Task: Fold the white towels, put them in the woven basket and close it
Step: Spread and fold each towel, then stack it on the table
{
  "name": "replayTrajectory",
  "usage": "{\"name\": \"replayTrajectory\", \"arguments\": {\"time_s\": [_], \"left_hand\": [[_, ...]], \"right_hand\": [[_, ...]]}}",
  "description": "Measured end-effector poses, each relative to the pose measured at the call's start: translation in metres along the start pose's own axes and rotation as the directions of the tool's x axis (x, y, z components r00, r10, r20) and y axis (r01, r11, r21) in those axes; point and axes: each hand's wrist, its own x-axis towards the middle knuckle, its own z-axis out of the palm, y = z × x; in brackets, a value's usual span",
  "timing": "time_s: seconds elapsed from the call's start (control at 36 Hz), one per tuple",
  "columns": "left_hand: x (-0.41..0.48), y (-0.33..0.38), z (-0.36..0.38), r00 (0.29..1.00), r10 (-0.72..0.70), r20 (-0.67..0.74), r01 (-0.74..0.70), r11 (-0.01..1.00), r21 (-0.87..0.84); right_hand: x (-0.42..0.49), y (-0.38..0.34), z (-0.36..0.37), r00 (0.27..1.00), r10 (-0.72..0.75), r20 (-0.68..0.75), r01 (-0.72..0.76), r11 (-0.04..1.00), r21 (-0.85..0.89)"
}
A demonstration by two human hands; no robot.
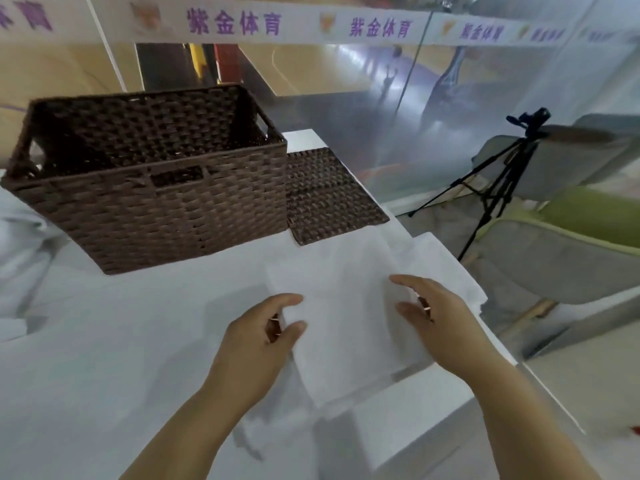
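Head view: pinching the left edge of the white towel (349,306) with the left grip (258,336), thumb against fingers. Reaching over its right half with the right grip (440,320), fingers straight and apart (contact unclear). Lying on the desk (121,341) in front of the woven basket (166,216), rightward, below the lid (329,192). Best done by carrying edge to edge, matching corners, then pressing the crease flat.
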Motion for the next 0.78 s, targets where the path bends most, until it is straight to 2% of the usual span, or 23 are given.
{"name": "replayTrajectory", "arguments": {"time_s": [0.11,0.39,0.5,0.61,0.78], "left_hand": [[0.033,0.025,0.061,0.999,0.004,0.035,-0.005,0.999,0.034],[0.123,0.073,0.182,0.998,0.005,0.056,-0.013,0.989,0.151],[0.140,0.068,0.203,0.988,-0.073,0.138,0.032,0.961,0.274],[0.143,0.055,0.213,0.959,-0.192,0.207,0.088,0.900,0.428],[0.147,0.057,0.195,0.966,-0.182,0.183,0.065,0.857,0.512]], "right_hand": [[0.028,0.051,-0.040,0.998,0.054,0.019,-0.053,0.998,-0.047],[0.113,0.158,-0.103,0.998,0.066,-0.004,-0.066,0.986,-0.152],[0.135,0.186,-0.098,0.986,0.127,0.111,-0.099,0.968,-0.232],[0.141,0.202,-0.089,0.917,0.253,0.308,-0.126,0.917,-0.379],[0.156,0.191,-0.104,0.948,0.197,0.250,-0.066,0.890,-0.451]]}}
